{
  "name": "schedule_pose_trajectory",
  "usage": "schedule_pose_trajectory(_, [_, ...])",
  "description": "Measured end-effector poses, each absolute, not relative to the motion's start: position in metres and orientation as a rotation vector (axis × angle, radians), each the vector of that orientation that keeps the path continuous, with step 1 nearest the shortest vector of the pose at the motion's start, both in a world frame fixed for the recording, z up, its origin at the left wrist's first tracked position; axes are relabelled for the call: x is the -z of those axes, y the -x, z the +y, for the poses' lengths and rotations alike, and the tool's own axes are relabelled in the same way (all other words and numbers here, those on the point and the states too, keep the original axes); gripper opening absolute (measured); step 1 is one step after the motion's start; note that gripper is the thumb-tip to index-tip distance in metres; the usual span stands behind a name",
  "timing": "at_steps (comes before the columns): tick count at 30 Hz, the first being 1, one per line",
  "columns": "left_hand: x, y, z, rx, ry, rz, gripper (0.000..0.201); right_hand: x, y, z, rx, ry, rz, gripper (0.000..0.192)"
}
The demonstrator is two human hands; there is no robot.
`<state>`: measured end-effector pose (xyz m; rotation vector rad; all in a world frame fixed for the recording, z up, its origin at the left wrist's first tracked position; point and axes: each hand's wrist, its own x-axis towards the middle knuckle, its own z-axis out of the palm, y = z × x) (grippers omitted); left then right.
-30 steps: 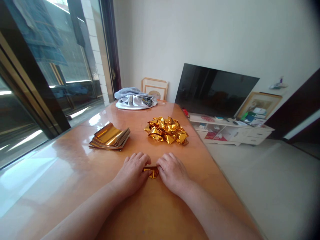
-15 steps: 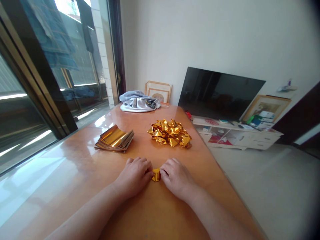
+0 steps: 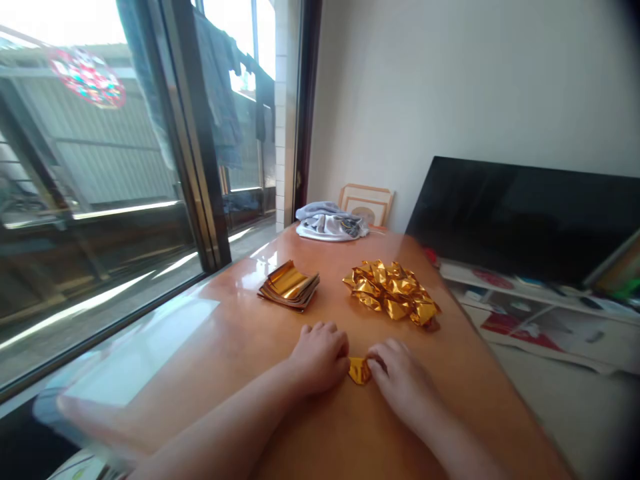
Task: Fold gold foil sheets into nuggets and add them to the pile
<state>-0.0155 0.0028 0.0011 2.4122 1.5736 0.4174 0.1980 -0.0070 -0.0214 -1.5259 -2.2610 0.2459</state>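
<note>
Both hands are pinching the same little gold foil piece (image 3: 359,371) flat against the table (image 3: 240,333), left hand (image 3: 320,357) on its left edge and right hand (image 3: 400,377) on its right, fingers curled shut on it, probably to keep the crease from springing open. Just beyond sits a heap of crumpled foil (image 3: 393,293), with a neat stack of flat sheets (image 3: 290,288) to its left, both within easy reach. Farther back there's a bundle of cloth (image 3: 330,225) and a TV (image 3: 525,217). No readable writing anywhere; it's a bit blurry though.
</note>
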Motion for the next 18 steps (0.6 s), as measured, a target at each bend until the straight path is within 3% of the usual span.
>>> schedule_pose_trajectory(10, [-0.004, 0.020, 0.004, -0.357, -2.330, 1.485, 0.019, 0.031, -0.204, 0.005, -0.344, 1.502, -2.336, 0.011])
schedule_pose_trajectory(18, [-0.011, 0.019, -0.004, -0.409, -2.325, 1.472, 0.013, 0.028, -0.200, -0.004, -0.320, 1.452, -2.319, 0.010])
